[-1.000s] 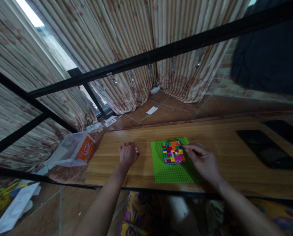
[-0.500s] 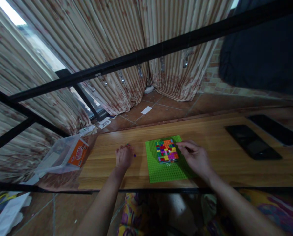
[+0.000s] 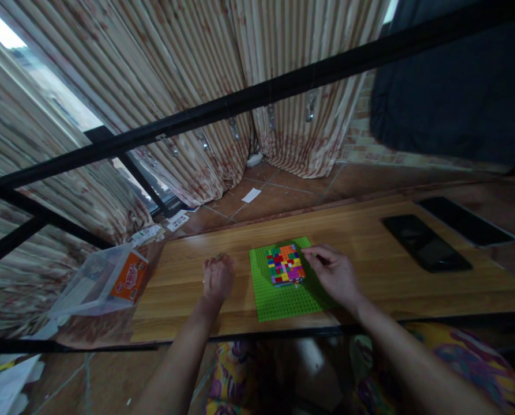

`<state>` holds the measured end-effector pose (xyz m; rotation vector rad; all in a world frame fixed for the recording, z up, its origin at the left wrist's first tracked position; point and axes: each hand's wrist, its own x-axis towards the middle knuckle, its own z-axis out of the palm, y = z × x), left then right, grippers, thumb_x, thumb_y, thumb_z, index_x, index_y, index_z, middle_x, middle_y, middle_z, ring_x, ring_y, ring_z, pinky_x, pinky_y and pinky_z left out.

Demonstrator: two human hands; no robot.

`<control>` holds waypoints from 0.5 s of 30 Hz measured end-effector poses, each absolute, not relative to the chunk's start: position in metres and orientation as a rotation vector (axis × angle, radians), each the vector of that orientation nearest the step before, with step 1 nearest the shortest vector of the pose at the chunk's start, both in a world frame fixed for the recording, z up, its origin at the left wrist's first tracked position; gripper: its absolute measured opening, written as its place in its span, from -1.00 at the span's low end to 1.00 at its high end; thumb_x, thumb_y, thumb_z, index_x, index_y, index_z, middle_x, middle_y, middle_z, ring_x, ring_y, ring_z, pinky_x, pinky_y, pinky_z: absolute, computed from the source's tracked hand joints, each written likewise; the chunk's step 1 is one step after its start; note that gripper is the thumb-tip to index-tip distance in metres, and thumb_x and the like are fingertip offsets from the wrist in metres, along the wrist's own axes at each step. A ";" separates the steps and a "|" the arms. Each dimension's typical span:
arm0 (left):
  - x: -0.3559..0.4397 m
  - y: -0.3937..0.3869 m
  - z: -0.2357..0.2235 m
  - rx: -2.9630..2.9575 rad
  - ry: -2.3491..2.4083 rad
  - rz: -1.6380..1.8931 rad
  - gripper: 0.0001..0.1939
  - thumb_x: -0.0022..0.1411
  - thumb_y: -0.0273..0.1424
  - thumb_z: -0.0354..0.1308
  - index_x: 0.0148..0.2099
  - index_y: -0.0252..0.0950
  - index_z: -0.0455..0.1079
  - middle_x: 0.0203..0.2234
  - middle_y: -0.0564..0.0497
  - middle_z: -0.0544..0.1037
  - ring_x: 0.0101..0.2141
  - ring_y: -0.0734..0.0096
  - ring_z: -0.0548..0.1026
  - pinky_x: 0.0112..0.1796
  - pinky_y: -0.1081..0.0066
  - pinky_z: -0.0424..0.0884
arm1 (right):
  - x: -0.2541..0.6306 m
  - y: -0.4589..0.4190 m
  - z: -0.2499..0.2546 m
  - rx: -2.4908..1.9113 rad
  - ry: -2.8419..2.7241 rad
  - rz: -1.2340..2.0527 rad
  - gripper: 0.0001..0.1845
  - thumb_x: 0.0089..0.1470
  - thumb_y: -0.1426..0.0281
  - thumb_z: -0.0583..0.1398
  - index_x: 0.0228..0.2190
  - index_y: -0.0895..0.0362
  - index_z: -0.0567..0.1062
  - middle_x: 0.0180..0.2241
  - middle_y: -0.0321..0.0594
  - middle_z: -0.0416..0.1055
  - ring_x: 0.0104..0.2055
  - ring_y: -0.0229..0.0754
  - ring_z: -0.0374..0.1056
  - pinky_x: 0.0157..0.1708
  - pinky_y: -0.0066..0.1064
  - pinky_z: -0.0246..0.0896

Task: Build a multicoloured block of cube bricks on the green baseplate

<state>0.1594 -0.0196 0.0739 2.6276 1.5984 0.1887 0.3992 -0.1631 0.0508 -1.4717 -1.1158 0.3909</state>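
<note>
A multicoloured block of building bricks (image 3: pixel 285 265) stands on a green studded baseplate (image 3: pixel 278 305). My right hand (image 3: pixel 333 271) is at its right upper edge, thumb and forefinger pinched together. Whatever lies between those fingertips is too small to make out. Left of the baseplate, my left hand (image 3: pixel 219 278) rests low over the wooden table (image 3: pixel 183 288) with its fingers curled in. Its palm is hidden, and tiny coloured specks show at the fingers.
Two dark phone-like slabs (image 3: pixel 425 242) lie on the right. A clear plastic bin (image 3: pixel 90 282) with an orange label stands beyond the table's left end. A black metal rail (image 3: pixel 248 98) crosses in front of striped curtains (image 3: pixel 205 63).
The whole view has shifted slightly, moving the table things leftward. A purple piece beside my left hand is no longer visible. My right hand stays at the brick block's edge.
</note>
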 end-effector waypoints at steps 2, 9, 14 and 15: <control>0.167 -0.029 0.079 2.572 1.554 0.329 -0.77 0.28 -0.45 -0.05 -0.26 -0.27 0.45 -0.31 -0.10 0.56 -0.21 0.25 0.49 -0.13 0.29 0.30 | 0.398 -0.163 0.053 -1.454 -1.120 0.395 -0.76 0.14 0.25 0.15 -0.31 0.05 0.60 -0.31 -0.19 0.50 -0.27 -0.13 0.41 -0.27 -0.29 0.31; 0.222 -0.079 0.091 1.659 0.956 0.801 -0.82 0.17 -0.31 0.13 -0.23 -0.28 0.44 -0.42 0.04 0.56 -0.41 0.45 0.50 -0.31 0.43 0.40 | 0.385 -0.168 0.066 -1.297 -1.189 0.549 -0.79 0.10 0.24 0.22 -0.25 0.02 0.61 -0.26 -0.20 0.53 -0.20 -0.12 0.44 -0.20 -0.28 0.33; 0.247 -0.098 0.094 1.346 0.834 0.804 -0.79 0.05 -0.31 0.26 -0.26 -0.31 0.44 -0.45 0.05 0.55 -0.44 0.51 0.49 -0.29 0.43 0.43 | 0.379 -0.172 0.076 -1.215 -1.160 0.694 -0.79 0.06 0.22 0.26 -0.28 0.02 0.62 -0.32 -0.22 0.53 -0.26 -0.16 0.44 -0.26 -0.32 0.35; 0.249 -0.099 0.095 1.322 0.837 0.807 -0.77 0.03 -0.32 0.28 -0.25 -0.31 0.45 -0.44 0.04 0.56 -0.43 0.51 0.50 -0.28 0.43 0.44 | 0.379 -0.172 0.077 -1.205 -1.130 0.709 -0.80 0.05 0.21 0.27 -0.30 0.02 0.62 -0.34 -0.23 0.53 -0.28 -0.17 0.44 -0.28 -0.33 0.36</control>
